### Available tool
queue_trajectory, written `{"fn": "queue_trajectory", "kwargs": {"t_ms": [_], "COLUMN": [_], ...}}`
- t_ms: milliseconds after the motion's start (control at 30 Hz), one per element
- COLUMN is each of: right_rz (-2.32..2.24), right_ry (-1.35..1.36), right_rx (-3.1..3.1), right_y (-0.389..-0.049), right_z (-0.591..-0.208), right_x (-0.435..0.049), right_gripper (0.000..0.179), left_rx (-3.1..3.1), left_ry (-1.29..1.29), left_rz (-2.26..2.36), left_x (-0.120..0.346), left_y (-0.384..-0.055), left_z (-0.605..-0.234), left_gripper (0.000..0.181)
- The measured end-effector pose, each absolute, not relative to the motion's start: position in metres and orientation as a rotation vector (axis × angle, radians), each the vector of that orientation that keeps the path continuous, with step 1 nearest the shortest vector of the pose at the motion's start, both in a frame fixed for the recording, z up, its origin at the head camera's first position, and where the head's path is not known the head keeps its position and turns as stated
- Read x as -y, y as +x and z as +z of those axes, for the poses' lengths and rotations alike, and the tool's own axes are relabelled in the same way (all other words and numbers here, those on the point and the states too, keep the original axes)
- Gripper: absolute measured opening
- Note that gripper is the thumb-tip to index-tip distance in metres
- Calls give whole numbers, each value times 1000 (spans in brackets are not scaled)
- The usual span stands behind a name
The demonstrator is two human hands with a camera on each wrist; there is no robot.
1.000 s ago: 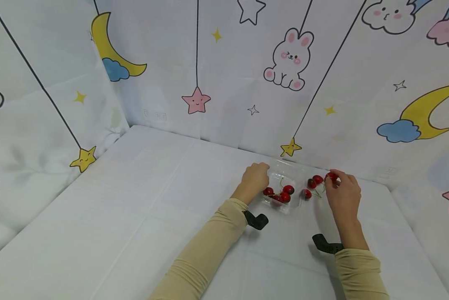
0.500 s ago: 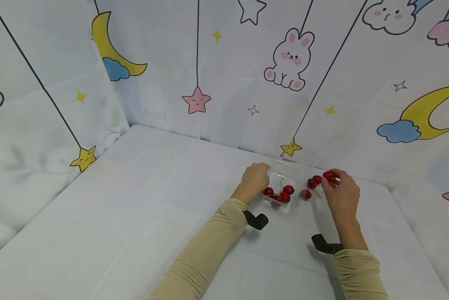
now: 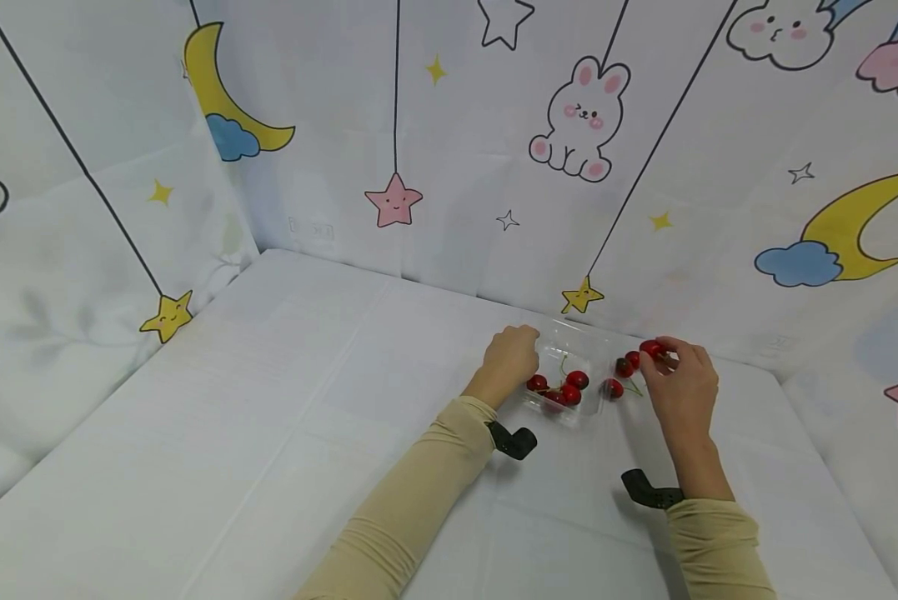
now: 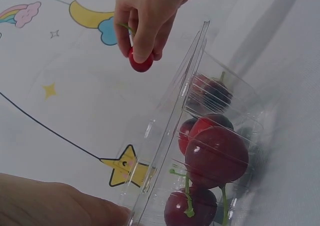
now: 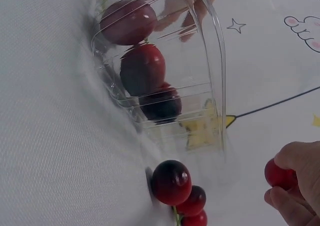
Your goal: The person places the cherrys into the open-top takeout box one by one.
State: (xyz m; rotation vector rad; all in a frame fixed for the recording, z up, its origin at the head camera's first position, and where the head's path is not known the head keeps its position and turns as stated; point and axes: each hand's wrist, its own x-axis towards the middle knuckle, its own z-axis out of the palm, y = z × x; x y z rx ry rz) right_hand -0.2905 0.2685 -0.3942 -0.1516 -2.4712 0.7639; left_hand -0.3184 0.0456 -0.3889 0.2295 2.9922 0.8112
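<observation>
My left hand (image 3: pixel 512 354) grips the left rim of a clear plastic box (image 3: pixel 554 357); its fingertips reach the rim at the bottom of the left wrist view. Several dark red cherries (image 3: pixel 571 393) with green stems lie inside the box. To the right of the box, my right hand (image 3: pixel 684 383) pinches a red cherry (image 3: pixel 650 348) between thumb and fingers. That cherry (image 4: pixel 141 62) hangs raised beyond the box in the left wrist view, its green stem among the fingers. Three loose cherries (image 5: pixel 171 182) lie on the table between the box and my right hand.
The table (image 3: pixel 268 400) is covered in white cloth. Close behind the box rises a white backdrop (image 3: pixel 456 125) printed with moons, stars and a rabbit. Each wrist carries a black camera mount (image 3: pixel 651 490).
My right hand has moved slightly left toward the box with the pinched cherry, which now overlaps the loose ones. The left hand and the box have stayed put.
</observation>
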Motion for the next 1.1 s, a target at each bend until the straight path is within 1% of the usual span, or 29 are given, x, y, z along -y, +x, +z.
{"fn": "queue_trajectory", "kwargs": {"t_ms": [433, 667, 1100], "right_rz": [754, 767, 746], "right_ry": [-97, -96, -42], "right_rx": [2447, 2479, 2483], "right_y": [-291, -292, -290], "right_z": [-394, -396, -394], "right_x": [-264, -262, -258], "right_gripper": [39, 35, 37], "left_rx": [-2984, -2985, -2988], "left_ry": [227, 230, 246], "left_rz": [838, 838, 839], "left_x": [-45, -45, -44], "left_y": [-317, -318, -318], "left_z": [-387, -389, -388], "left_gripper": [38, 38, 38]}}
